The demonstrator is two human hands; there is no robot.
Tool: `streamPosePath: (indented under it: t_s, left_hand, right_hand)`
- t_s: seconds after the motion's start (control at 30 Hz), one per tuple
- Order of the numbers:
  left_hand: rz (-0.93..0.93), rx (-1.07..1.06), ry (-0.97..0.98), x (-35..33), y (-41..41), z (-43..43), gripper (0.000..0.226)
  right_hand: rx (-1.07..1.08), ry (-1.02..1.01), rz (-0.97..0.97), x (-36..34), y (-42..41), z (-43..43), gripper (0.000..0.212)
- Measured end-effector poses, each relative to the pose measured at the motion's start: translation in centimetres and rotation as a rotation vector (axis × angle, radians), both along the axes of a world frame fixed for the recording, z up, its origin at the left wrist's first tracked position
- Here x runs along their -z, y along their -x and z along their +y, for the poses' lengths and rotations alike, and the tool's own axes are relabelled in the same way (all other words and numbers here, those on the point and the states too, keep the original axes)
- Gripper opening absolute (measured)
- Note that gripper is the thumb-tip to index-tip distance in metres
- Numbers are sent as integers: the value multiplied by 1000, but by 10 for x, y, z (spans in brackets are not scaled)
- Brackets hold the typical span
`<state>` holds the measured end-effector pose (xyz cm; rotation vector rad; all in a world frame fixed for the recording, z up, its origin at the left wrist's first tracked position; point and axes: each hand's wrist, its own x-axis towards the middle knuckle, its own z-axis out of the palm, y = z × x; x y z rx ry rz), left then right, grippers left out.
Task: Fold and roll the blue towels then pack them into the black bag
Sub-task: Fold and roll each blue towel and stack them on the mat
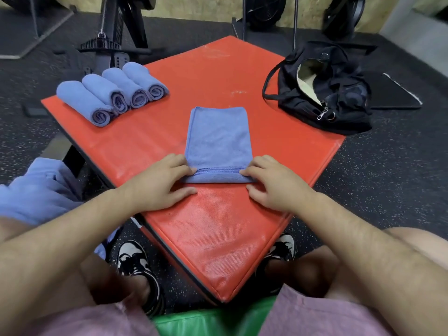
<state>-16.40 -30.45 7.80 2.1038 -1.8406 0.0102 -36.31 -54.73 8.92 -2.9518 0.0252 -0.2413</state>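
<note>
A folded blue towel (218, 139) lies lengthwise in the middle of the red mat (213, 226). Its near end is turned over into a short first roll. My left hand (160, 185) pinches the left end of that roll, my right hand (274, 187) pinches the right end, with thumbs on the mat. Several rolled blue towels (111, 93) lie side by side at the mat's back left. The black bag (322, 93) sits unzipped at the back right corner, its pale lining showing.
A heap of loose blue towels (38, 190) lies on my left thigh. Gym equipment frames (114, 44) stand behind the mat on the dark rubber floor. A flat black pad (392, 93) lies right of the bag. My shoes show under the mat's near corner.
</note>
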Motion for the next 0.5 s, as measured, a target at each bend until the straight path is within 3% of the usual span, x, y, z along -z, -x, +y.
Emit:
streamPosePath:
  t_s: [0.17, 0.33, 0.4, 0.5]
  left_hand:
    - [130, -65, 3, -6, -6, -8, 31]
    - [427, -170, -15, -14, -3, -12, 10]
    - [368, -180, 6, -10, -8, -18, 7]
    - [66, -183, 130, -3, -17, -25, 7]
  right_hand:
    - [70, -110, 7, -6, -15, -3, 15]
    - [164, -418, 68, -19, -13, -3, 20]
    - [171, -396, 43, -14, -19, -6, 12]
    - [186, -261, -54, -5, -27, -10, 11]
